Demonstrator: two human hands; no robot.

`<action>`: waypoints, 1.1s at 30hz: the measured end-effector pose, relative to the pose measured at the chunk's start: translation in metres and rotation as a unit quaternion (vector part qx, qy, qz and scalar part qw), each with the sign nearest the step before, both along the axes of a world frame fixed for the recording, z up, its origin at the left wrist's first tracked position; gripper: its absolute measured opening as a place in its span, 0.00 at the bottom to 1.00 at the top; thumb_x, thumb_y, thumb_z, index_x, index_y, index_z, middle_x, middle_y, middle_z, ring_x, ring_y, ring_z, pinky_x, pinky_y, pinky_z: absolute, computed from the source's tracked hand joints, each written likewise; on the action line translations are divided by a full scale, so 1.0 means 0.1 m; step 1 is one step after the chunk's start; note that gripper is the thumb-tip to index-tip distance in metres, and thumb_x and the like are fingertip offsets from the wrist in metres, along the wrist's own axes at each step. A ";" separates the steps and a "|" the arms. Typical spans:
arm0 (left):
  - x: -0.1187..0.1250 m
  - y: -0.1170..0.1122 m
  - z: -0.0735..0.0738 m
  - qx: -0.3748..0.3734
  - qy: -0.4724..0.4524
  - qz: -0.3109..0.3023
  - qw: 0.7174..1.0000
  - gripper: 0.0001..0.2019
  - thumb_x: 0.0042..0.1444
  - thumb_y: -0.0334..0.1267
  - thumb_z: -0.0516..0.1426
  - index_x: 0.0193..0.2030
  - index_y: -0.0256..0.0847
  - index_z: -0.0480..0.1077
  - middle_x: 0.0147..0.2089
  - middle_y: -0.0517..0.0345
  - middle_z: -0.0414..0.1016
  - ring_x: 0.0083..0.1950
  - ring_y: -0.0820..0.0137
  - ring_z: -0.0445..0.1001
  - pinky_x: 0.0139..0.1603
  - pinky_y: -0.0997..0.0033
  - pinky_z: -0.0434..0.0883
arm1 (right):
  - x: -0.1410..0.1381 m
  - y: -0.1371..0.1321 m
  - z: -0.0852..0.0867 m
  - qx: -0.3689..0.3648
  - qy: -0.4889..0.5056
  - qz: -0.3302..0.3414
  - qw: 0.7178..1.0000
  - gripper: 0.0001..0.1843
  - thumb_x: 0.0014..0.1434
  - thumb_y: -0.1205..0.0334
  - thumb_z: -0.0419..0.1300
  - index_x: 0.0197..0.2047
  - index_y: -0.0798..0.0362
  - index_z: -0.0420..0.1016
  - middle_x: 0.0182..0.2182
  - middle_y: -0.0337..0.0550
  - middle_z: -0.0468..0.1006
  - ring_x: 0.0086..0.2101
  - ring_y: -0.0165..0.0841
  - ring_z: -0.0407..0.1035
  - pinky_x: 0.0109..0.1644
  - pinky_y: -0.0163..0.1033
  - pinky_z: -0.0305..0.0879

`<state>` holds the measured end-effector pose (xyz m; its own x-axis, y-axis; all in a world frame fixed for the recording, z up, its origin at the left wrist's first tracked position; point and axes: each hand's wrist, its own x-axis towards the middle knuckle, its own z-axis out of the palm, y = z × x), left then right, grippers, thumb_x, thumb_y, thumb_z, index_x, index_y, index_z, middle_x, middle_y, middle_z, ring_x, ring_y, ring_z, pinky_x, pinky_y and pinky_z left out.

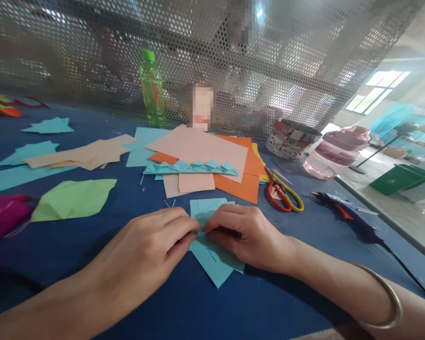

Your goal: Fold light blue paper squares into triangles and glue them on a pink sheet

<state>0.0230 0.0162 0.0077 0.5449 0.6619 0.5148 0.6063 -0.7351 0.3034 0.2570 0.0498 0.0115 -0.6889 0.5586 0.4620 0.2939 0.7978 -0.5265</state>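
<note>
From the head camera, a sheet of teal paper (212, 257) lay flat on the blue-covered bench (184, 307), right in front of the person and near the bench's close edge. It was folded into layers, with a squarish top part showing above the hands and a pointed corner sticking out below them, towards the person. Faint crease lines ran across its lower flap.

The left hand (152, 250) came in from the left, its fingers (184, 231) pressed together with the thumb and pinching the paper's left edge. The right hand (248, 236), a metal bangle (386, 297) on its wrist, met it from the other side. Its fingers (219, 224) were curled and closed down on a fold at the middle of the sheet. The two sets of fingertips almost touched.

Bare blue cloth spread below and to the left of the paper, open as far as a green paper scrap (74, 198). Just behind it sat a stack of peach paper (201, 148) and orange paper (241, 179), with a zigzag-folded teal strip (191, 167) across it. To the right lay scissors (285, 194) with red and yellow handles, near but apart, and farther right a blue glue gun (347, 217) close to the bench's right edge. A perforated metal screen (304, 56) closed off the far side.
</note>
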 end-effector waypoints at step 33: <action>-0.05 -0.07 0.06 -0.021 0.107 -0.041 0.993 0.17 0.66 0.22 0.46 0.40 0.42 0.72 0.41 0.56 0.74 0.38 0.66 0.75 0.38 0.65 0.72 | 0.04 0.00 0.06 0.079 -0.081 0.064 0.992 0.12 0.66 0.77 0.54 0.41 0.55 0.76 0.35 0.42 0.73 0.33 0.29 0.67 0.36 0.32 0.66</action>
<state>0.0177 0.0094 0.0138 0.6920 0.6287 0.3548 0.5985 -0.7744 0.2050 0.2608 0.0498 0.0176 -0.8215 0.3916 0.4144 0.2553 0.9025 -0.3468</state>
